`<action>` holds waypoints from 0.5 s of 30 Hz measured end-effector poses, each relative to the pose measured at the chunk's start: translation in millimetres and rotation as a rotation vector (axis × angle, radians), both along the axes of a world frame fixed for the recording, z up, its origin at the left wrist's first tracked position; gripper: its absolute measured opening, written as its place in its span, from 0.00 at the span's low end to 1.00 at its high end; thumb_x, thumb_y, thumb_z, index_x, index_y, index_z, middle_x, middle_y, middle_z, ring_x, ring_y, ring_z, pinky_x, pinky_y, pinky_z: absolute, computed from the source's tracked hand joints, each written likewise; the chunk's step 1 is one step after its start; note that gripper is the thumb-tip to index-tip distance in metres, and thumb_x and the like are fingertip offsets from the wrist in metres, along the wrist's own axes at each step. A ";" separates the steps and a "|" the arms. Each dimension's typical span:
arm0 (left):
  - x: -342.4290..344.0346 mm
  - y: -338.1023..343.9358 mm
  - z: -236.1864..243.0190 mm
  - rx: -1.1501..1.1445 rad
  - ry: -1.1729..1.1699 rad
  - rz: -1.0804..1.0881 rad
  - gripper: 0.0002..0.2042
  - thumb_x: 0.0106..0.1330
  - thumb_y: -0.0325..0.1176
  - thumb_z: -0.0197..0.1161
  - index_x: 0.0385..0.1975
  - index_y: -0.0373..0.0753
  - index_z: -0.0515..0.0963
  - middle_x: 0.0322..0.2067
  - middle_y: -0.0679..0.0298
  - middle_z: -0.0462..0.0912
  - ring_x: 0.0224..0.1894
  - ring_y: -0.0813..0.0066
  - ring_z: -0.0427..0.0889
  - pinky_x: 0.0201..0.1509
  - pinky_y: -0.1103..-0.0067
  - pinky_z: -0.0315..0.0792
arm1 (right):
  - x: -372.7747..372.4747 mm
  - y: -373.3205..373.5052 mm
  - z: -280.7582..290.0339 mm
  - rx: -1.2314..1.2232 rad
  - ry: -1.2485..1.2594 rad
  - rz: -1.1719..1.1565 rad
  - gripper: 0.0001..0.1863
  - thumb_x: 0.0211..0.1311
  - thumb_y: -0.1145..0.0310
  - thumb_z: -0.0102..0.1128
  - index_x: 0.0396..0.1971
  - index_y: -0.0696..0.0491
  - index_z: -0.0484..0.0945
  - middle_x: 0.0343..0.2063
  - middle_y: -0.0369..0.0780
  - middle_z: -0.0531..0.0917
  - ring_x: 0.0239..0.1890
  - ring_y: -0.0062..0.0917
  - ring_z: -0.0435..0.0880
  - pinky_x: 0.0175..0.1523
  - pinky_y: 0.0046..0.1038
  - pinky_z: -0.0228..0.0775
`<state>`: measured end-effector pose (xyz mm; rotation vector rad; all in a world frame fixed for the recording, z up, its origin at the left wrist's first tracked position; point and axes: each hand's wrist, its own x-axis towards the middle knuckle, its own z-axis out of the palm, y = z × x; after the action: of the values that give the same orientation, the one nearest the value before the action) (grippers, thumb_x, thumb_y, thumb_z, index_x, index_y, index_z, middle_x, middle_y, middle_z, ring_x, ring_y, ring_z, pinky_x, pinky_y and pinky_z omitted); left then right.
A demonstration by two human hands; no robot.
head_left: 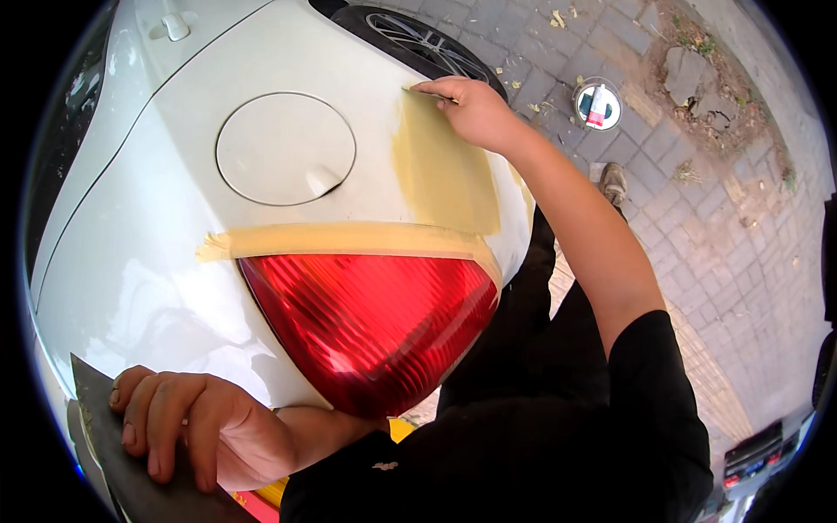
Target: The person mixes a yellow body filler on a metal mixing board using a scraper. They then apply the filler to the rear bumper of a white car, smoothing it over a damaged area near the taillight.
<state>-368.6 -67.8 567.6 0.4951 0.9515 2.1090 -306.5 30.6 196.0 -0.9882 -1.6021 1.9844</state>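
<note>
Putty stretched lengthwise from the right hand (nearer of 2, pinching a blade) toward the taillight; left of that, the left hand gripped a plate.

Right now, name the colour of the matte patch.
The matte patch is yellowish tan, clearest in the head view.

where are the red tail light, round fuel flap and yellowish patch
Red tail light (375, 322): head view, middle of lens
Round fuel flap (285, 146): head view, its centre
Yellowish patch (445, 173): head view, its middle
</note>
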 end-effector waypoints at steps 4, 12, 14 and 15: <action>-2.3 -2.2 -1.0 0.042 0.021 -0.023 0.20 0.68 0.38 0.59 0.49 0.32 0.61 0.36 0.52 0.75 0.36 0.65 0.82 0.20 0.82 0.79 | 14.9 -13.9 13.8 0.028 0.030 0.029 0.20 0.63 0.80 0.48 0.53 0.51 0.78 0.49 0.42 0.80 0.49 0.31 0.80 0.55 0.28 0.72; 0.8 0.5 0.6 -0.005 -0.016 0.011 0.12 0.68 0.32 0.57 0.44 0.34 0.66 0.33 0.59 0.76 0.33 0.73 0.81 0.18 0.85 0.77 | 44.7 -44.0 49.6 0.012 0.112 0.037 0.22 0.61 0.83 0.47 0.54 0.52 0.77 0.50 0.41 0.80 0.52 0.32 0.79 0.58 0.27 0.70; 1.5 0.3 1.4 -0.005 -0.019 0.021 0.12 0.68 0.32 0.57 0.44 0.34 0.66 0.33 0.59 0.76 0.32 0.73 0.81 0.18 0.85 0.77 | 50.5 -51.0 55.1 0.018 0.114 0.036 0.22 0.61 0.81 0.49 0.54 0.50 0.78 0.50 0.39 0.80 0.52 0.33 0.78 0.57 0.27 0.70; 1.7 0.2 1.7 -0.004 -0.020 0.026 0.12 0.68 0.32 0.58 0.44 0.34 0.66 0.33 0.59 0.76 0.32 0.73 0.82 0.18 0.85 0.77 | 53.7 -54.4 59.1 0.023 0.119 0.033 0.22 0.61 0.82 0.49 0.54 0.50 0.78 0.50 0.39 0.80 0.52 0.33 0.78 0.57 0.28 0.70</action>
<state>-366.9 -67.6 569.3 0.4610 0.9562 2.1312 -252.8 -23.8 255.1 -0.8233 -1.5827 2.0027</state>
